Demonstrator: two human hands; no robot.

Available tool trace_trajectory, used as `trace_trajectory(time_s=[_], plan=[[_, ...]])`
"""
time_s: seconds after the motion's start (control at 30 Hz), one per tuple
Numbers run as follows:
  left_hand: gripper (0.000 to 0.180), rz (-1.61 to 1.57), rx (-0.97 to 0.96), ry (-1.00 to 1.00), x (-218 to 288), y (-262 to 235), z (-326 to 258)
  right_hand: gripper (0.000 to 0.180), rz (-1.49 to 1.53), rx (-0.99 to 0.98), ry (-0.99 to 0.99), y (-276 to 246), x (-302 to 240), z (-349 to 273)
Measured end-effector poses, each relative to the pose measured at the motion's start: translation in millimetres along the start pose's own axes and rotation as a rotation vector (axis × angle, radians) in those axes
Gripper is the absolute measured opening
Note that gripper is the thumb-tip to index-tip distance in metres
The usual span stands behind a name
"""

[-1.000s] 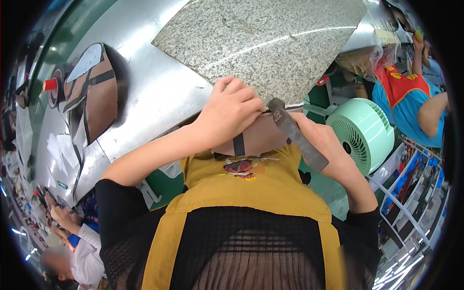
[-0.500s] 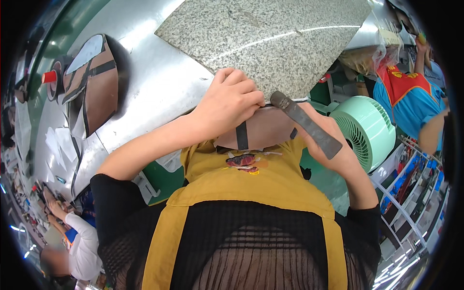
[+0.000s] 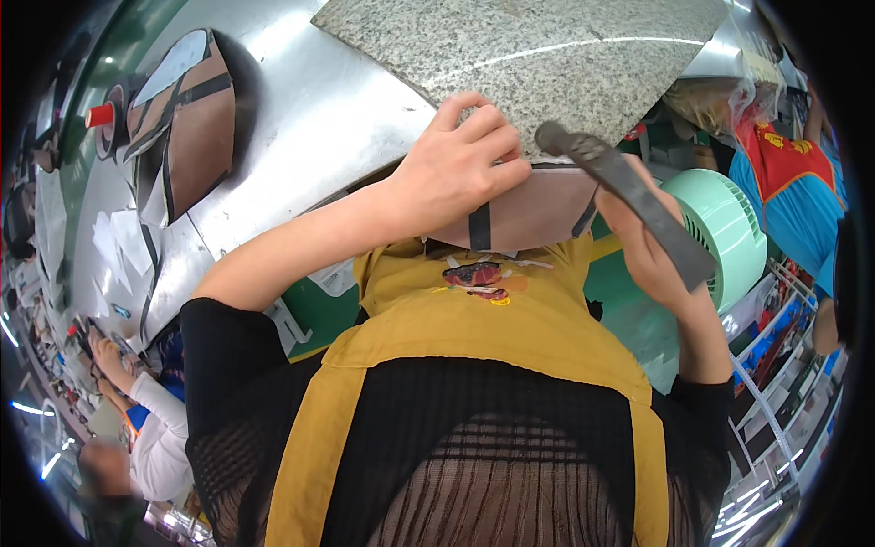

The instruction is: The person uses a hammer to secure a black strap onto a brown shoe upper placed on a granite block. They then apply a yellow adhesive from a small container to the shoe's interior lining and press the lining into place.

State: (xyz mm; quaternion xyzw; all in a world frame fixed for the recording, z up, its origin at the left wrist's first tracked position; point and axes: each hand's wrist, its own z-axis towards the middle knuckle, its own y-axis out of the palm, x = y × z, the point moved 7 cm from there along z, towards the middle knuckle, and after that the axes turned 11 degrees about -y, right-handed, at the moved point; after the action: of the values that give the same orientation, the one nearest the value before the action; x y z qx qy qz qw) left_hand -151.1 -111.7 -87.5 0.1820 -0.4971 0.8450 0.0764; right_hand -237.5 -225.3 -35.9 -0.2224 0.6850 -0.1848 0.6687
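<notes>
While pressed against the granite slab (image 3: 547,55) edge: brown leather piece (image 3: 538,214) under left hand (image 3: 456,173).
Right hand (image 3: 652,246), grip clenched on dark metal tool (image 3: 629,201), raised just beside piece; little room before mint fan (image 3: 729,228), steel tabletop (image 3: 310,118) leftward.

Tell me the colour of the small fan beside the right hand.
Pale mint green; the fan shows best in the head view.

Leather piece (image 3: 538,214) on stone slab (image 3: 547,55); fan (image 3: 720,228) right of it
</notes>
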Motion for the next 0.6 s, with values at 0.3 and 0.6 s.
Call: trace_trajectory(time_s=[0.3, 0.6], plan=[[0.015, -0.103, -0.098, -0.161, -12, -4, 3, 0.024, -0.055, -0.059, 0.063, 9, 8, -2], [0.017, 0.035, -0.017, -0.063, 2, -6, -7, 0.029, -0.097, -0.123, 0.019, 12, 5, -2]])
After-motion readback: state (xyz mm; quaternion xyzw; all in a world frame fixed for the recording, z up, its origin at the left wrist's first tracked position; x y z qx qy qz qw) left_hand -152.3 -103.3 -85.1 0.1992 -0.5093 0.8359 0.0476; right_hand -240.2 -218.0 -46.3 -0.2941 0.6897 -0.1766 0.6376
